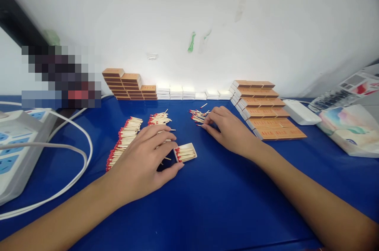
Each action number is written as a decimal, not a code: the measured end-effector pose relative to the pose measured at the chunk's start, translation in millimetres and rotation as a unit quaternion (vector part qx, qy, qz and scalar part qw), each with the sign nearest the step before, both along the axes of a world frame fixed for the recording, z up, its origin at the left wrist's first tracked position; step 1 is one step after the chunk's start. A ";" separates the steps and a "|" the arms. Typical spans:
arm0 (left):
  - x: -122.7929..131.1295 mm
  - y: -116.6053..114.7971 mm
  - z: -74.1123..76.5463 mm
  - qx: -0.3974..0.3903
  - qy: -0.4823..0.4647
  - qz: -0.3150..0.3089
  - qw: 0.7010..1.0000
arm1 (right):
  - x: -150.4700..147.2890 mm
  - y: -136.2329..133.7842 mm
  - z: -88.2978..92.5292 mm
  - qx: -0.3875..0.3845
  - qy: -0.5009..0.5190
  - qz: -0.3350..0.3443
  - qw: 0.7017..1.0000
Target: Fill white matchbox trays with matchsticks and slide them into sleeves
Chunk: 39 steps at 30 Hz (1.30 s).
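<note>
Tabletop (207, 203) open front centre; tray (194, 152) beyond, matchbox stacks (263, 113) block right rear.

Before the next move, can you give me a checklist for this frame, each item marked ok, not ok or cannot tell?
1. Left hand beside the open tray: ok; firm grip: cannot tell.
2. Matches in the tray, red heads toward the left hand: ok.
3. Right hand at the small match pile: ok; match pinched: cannot tell.
4. Pile fully gathered: not ok, a single match lies apart behind it.
5. White cable away from the left hand: ok.
</note>
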<state>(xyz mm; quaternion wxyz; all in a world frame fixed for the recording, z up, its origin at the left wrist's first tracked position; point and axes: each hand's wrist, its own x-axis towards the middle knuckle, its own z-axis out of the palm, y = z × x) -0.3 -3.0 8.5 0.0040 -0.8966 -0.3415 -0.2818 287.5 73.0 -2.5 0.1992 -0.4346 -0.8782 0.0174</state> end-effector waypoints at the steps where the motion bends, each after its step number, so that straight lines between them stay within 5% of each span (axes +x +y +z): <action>1: 0.0 0.1 -0.2 0.001 -0.002 -0.001 1.000 | 1.7 1.4 -0.8 0.005 0.000 -0.002 1.000; 39: -0.4 -0.1 -1.6 0.006 0.001 -0.002 1.000 | 6.2 -2.0 9.1 -0.069 -0.030 -0.019 0.997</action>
